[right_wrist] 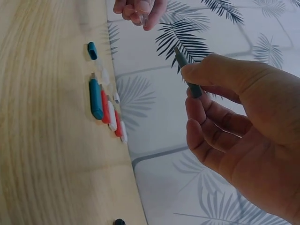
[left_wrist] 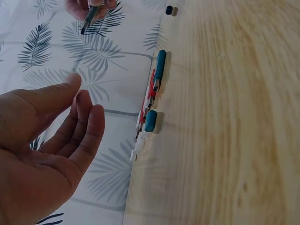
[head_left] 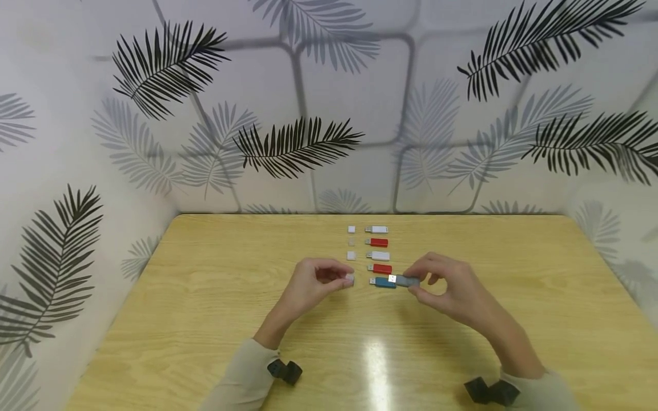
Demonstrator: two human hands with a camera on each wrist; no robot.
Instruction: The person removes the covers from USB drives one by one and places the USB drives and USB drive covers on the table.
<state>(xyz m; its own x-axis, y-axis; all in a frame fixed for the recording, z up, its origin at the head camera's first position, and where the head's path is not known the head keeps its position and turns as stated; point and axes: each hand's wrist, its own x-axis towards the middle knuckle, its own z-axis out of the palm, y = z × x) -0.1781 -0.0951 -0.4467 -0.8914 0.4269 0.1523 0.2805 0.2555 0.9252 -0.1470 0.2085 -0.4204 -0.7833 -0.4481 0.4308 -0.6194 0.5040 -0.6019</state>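
Note:
In the head view my left hand (head_left: 312,283) pinches a small translucent cap (head_left: 349,277) between thumb and fingertips. Its own wrist view shows the left hand (left_wrist: 56,136) but hides the cap. To the right, my right hand (head_left: 449,288) grips a grey-green USB stick (head_left: 408,280) by its rear end, metal plug pointing left. From above, this stick overlaps a teal USB stick (head_left: 383,282) lying on the table. A teal cap (right_wrist: 92,50) lies near that stick's plug end; in the head view the left fingertips mostly cover it.
Beyond the teal stick lie red (head_left: 379,269) and white (head_left: 378,256) USB sticks in a column, plugs to the left. Several pale caps (head_left: 351,256) line up left of them. A small dark piece (left_wrist: 169,10) sits on the wooden table (head_left: 205,274), which meets a leaf-patterned wall.

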